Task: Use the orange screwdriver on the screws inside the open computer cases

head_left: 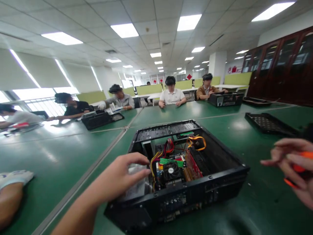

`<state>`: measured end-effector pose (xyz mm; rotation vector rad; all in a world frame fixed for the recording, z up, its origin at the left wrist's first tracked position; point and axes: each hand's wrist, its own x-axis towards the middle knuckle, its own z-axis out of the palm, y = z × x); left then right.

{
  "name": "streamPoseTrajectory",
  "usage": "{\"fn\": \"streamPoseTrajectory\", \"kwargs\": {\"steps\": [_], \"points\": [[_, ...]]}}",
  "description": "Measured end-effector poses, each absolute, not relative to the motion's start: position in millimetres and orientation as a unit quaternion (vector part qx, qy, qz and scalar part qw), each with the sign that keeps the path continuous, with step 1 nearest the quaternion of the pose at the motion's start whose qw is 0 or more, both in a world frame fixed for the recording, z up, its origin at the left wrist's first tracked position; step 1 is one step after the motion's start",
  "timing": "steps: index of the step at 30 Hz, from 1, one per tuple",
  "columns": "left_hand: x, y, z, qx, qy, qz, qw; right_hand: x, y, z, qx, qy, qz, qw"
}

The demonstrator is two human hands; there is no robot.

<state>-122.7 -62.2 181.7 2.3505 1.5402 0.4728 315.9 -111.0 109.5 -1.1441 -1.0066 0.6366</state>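
Note:
An opened black computer case (230, 176) lies on its side in front of me, its insides facing up. My left hand (124, 173) reaches over its left part, above the silver power supply (138, 182), thumb and fingers curved and apart. Right of the hand are a cooling fan (171, 170), a green memory stick (168, 161), a red expansion card (194, 163) and coloured cables (168, 146). Apart from the case at the right edge, my right hand (290, 166) has its fingers closed around an orange-handled tool (306, 160); its kind is unclear.
A black side panel (269, 123) lies on the green table (97, 143) at right. Across the table, people sit by other computer cases (226, 99) (96, 120). A co-worker's gloved hand (16, 178) rests near the left edge. A seam runs between the tabletops.

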Motion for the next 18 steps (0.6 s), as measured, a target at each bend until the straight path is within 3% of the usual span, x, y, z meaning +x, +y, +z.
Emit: {"fn": "streamPoseTrajectory", "kwargs": {"steps": [4, 7, 11, 18], "points": [[-43.7, -38.3, 170.8, 0.835, 0.527, -0.105, 0.12, 326.7, -111.3, 38.6, -0.522, -0.405, 0.464, 0.59], [-7.6, -14.3, 145.2, 0.833, 0.507, -0.196, 0.101, 312.0, -108.3, 31.8, -0.496, -0.565, 0.444, 0.488], [-4.2, 4.1, 131.2, 0.823, 0.536, -0.176, 0.066, 298.8, -113.1, 44.5, -0.491, -0.673, 0.356, 0.423], [-42.5, 41.1, 145.0, 0.733, 0.675, -0.06, 0.059, 271.1, -111.7, 50.7, -0.467, -0.736, 0.313, 0.378]]}}
